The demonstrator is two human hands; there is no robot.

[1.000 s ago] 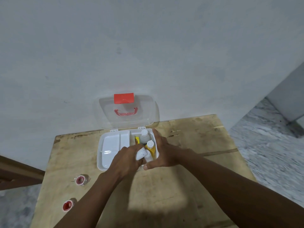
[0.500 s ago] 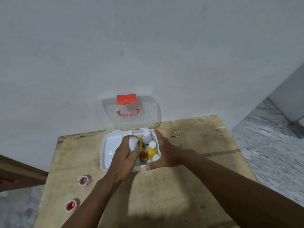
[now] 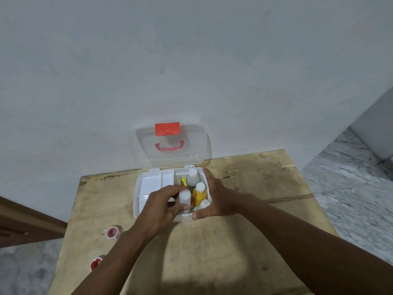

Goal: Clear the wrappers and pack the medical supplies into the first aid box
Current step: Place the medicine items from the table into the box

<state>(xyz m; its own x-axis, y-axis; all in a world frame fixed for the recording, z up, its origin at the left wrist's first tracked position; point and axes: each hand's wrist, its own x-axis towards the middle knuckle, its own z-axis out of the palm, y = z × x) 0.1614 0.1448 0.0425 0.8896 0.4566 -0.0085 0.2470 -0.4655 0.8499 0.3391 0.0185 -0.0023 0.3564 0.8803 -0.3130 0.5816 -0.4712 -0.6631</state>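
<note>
A white first aid box point(image 3: 148, 184) stands open on the wooden table point(image 3: 244, 241), its clear lid point(image 3: 170, 145) with a red latch leaning on the wall. My left hand point(image 3: 163, 207) grips a small white bottle point(image 3: 184, 198) upright over the box's right half. My right hand point(image 3: 214, 199) clasps the box's right front corner. Inside the right half stand a clear white-capped bottle point(image 3: 193, 177), a yellow bottle point(image 3: 200, 193), a yellow tube point(image 3: 183, 181) and another white cap point(image 3: 204, 204). The left tray section holds nothing.
Two red-centred tape rolls lie at the table's left edge, one point(image 3: 112, 232) farther and one point(image 3: 96, 262) nearer. The wall rises right behind the box. A brown wooden piece point(image 3: 25, 222) sits at left; marble floor point(image 3: 350, 199) lies to the right.
My left hand lifted the white bottle out from low in the box, raised it, and now holds it upright lower over the right half. My right hand stayed on the box corner.
</note>
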